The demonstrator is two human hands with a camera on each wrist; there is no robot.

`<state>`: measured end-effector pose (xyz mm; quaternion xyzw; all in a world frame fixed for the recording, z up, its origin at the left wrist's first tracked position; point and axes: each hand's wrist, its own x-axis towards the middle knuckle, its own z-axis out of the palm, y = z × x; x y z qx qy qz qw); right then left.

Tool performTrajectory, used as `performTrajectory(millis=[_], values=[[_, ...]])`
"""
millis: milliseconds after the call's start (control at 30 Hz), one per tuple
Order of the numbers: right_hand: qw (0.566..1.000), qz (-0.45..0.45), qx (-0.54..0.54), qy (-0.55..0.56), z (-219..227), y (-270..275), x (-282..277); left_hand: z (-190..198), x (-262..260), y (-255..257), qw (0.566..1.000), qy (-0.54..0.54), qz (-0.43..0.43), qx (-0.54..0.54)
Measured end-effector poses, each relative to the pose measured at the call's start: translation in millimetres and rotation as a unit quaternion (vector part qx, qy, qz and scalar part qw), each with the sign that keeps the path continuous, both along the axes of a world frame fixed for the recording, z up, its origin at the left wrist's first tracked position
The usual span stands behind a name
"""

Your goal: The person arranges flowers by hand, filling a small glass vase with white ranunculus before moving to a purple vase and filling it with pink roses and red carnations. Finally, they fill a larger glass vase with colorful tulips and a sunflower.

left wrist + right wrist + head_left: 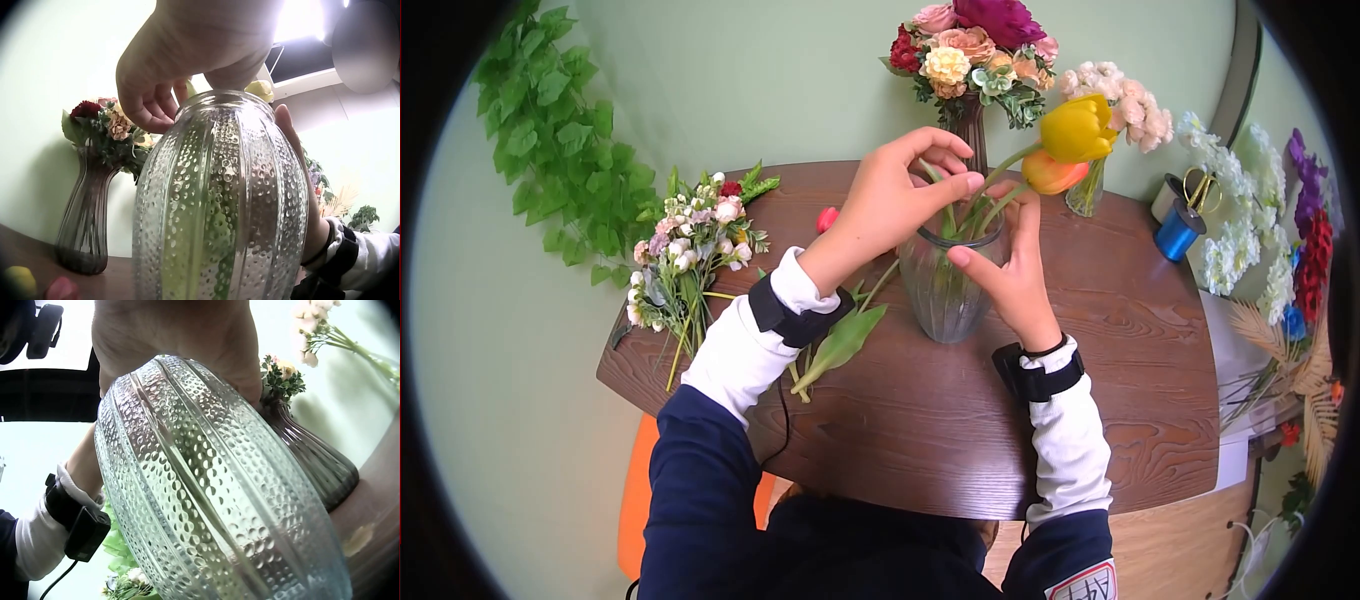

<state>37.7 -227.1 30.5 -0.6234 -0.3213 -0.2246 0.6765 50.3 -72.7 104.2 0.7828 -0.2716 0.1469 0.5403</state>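
A ribbed clear glass vase (943, 300) stands upright on the table. A yellow tulip (1077, 130) and an orange tulip (1053, 175) lean out of its mouth to the right. My right hand (1022, 280) grips the vase near its rim, thumb on the near side and fingers round the right. Above the mouth, my left hand (900, 195) curls its fingers and thumb about the tulips' green stems and leaf. The left wrist view has the vase's dimpled wall (219, 200) up close, greenery showing through it. Stem ends inside are blurred by the glass.
A tulip with a broad leaf (845, 345) lies left of the vase, beside a mixed bunch (695, 235). Behind stands a dark vase (970, 130) of flowers. At right are a small vase (1085, 190), a blue ribbon spool (1177, 235) and gold-handled scissors (1200, 190).
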Motion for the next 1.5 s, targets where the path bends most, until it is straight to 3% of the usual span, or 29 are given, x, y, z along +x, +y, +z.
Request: performTrajectory(millis=[100, 267, 333, 367, 467, 533, 733, 800, 833, 1033, 1267, 1333, 1467, 1500], values=[[1.0, -0.018, -0.019, -0.007, 2, -1, -1, -6, 8, 11, 0.998, -0.038, 0.003, -0.047], [0.997, -0.044, -0.056, -0.023, 4, -2, -1, -1, 3, 30, 0.995, 0.002, -0.027, -0.092], [0.998, -0.03, -0.049, -0.009, 4, -1, -1, 4, -3, 26, 0.998, -0.008, -0.069, 0.001], [0.998, -0.029, -0.051, -0.008, 4, -1, -1, 6, -3, 23, 0.993, -0.076, -0.078, 0.051], [0.998, -0.04, -0.051, -0.023, 1, 0, 0, 5, -2, 11, 0.982, -0.145, -0.083, 0.089], [1.0, -0.002, -0.001, 0.006, 1, 2, 0, 5, -1, 6, 0.986, -0.12, -0.085, 0.085], [0.999, -0.013, -0.043, -0.004, 0, -1, 2, 0, 5, 0, 0.989, -0.124, -0.045, 0.061], [0.999, -0.016, -0.045, -0.011, 2, -1, 1, 2, 5, 0, 0.994, -0.02, -0.045, 0.094], [0.999, -0.019, -0.046, -0.018, 2, -1, 0, 2, 5, 0, 0.994, -0.02, -0.044, 0.094], [1.0, -0.004, -0.021, -0.018, -3, 1, 5, 3, -2, 3, 0.989, 0.01, -0.126, 0.077], [1.0, 0.003, -0.021, -0.003, 4, 1, -2, -9, -1, 58, 0.999, -0.02, -0.044, 0.003], [1.0, -0.002, -0.02, 0.003, 6, 1, -3, -16, 1, 88, 0.995, 0.018, 0.048, 0.082], [1.0, 0.0, -0.029, 0.009, 2, 0, 0, -47, 6, 144, 0.968, 0.076, 0.123, 0.206], [0.999, -0.005, -0.031, 0.007, 2, 1, 0, -56, 7, 157, 0.95, 0.136, 0.138, 0.243]])
